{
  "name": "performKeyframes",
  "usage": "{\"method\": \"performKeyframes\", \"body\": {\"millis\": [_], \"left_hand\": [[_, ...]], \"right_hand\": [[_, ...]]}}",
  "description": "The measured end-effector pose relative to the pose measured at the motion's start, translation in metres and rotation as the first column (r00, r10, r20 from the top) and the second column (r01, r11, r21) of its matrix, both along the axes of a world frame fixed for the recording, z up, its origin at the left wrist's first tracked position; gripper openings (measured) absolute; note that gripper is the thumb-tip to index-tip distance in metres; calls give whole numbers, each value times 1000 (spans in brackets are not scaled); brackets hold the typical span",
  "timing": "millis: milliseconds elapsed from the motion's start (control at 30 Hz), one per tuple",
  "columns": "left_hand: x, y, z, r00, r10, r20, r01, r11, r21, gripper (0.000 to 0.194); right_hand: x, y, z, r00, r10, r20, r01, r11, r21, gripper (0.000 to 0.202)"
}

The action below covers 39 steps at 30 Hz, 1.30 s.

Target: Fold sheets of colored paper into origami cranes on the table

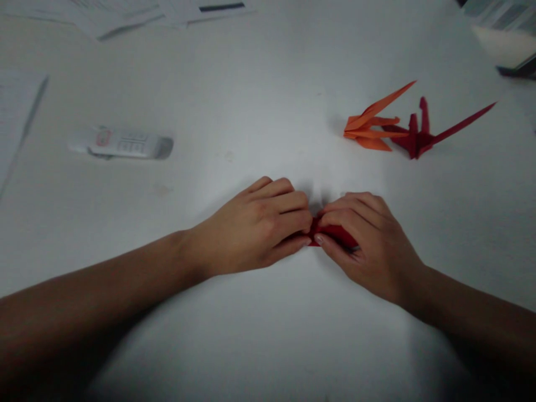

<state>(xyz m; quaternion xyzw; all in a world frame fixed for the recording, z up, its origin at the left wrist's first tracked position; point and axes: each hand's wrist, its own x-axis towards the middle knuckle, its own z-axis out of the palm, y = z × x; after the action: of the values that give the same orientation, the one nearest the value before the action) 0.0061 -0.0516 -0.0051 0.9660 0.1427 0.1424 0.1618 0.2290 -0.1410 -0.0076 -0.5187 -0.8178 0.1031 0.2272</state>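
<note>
Between my two hands is a small piece of folded red paper (341, 235), low over the white table and partly covered by fingers. My left hand (268, 223) pinches its left end, thumb and curled fingers pressed together there. My right hand (364, 237) grips the paper from the other side, with thumb and index finger meeting near its middle. The paper's exact shape is hidden under the fingers. Beyond my right hand stand an orange origami figure (368, 125) and a dark red origami crane (419, 139), close against each other.
A white tube with a grey end (125, 143) lies on the table (251, 340) at the left. Printed sheets (121, 14) lie along the far left edge, and another sheet (17, 111) is at the left side. A box-like object (506, 39) is in the far right corner.
</note>
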Motion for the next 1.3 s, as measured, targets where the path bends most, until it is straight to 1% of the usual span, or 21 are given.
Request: {"method": "performKeyframes", "body": {"millis": [167,233,367,433,567,633,767,867,967,1033,1167,1300], "left_hand": [[-1,0,2,999,31,-35,-33,998,-62,21],[0,0,3,998,42,-38,-45,996,-74,21],[-1,2,3,998,47,-34,-50,993,-104,22],[-2,6,4,999,38,-37,-42,992,-119,21],[-6,18,3,1000,20,-17,-22,991,-129,22],[-8,24,2,1000,27,-6,-27,993,-113,25],[-11,32,-2,997,81,9,-80,995,-64,33],[-12,34,-5,988,146,39,-145,989,-30,36],[-12,35,-9,973,221,73,-221,975,0,43],[-12,35,-10,969,234,74,-236,972,9,46],[-11,34,-10,977,206,56,-207,978,10,43],[-11,33,-6,967,244,70,-243,970,-21,41]], "right_hand": [[1,-4,0,997,43,63,-54,982,180,8],[1,-6,1,993,70,100,-89,974,207,11],[-1,-7,4,980,134,145,-161,969,188,8],[-1,-6,5,978,153,143,-175,972,157,7],[1,-1,4,981,192,39,-194,979,60,9],[3,1,3,977,213,-8,-212,976,46,10],[3,2,1,962,272,7,-271,960,74,14],[1,1,2,943,327,59,-331,939,91,20],[0,1,4,930,356,94,-365,926,99,27],[-1,1,4,929,360,83,-366,926,91,29],[-2,-1,3,947,318,45,-320,945,71,24],[-4,-3,1,965,260,33,-262,961,88,20]]}}
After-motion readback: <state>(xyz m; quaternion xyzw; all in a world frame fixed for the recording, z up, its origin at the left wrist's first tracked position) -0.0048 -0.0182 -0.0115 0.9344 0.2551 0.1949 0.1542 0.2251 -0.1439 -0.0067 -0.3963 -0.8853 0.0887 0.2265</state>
